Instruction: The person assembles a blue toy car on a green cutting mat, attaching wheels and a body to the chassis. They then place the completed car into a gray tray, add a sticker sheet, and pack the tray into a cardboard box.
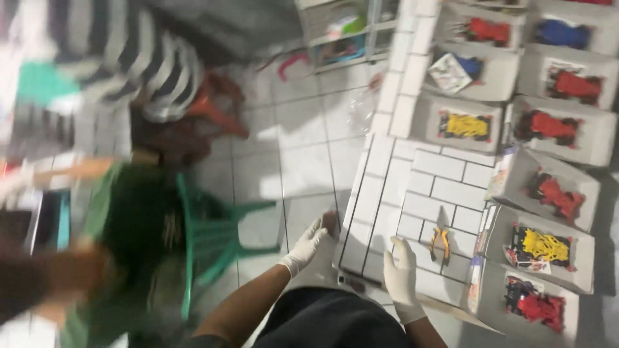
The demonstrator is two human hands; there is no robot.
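Boxes line the right side of the white brick-patterned table (445,164), ten of them at least partly in view, each an open white carton showing a toy racing car. Six cars are red, such as the red car (556,195); two are yellow, such as the yellow car (545,245); one is blue (562,33), and one box (459,69) holds a blue car under a paper sheet. One pair of orange-handled pliers (440,243) lies on the bare tabletop, its long axis running roughly toward and away from the person; which end is the nose is too blurred to tell. Two gloved hands show. The left hand (311,242), fingers loosely spread, touches the table's left edge. The right hand (400,274) rests flat and open on the tabletop, just left of the pliers, holding nothing. A green plastic chair (216,235) stands on the tiled floor (303,142).
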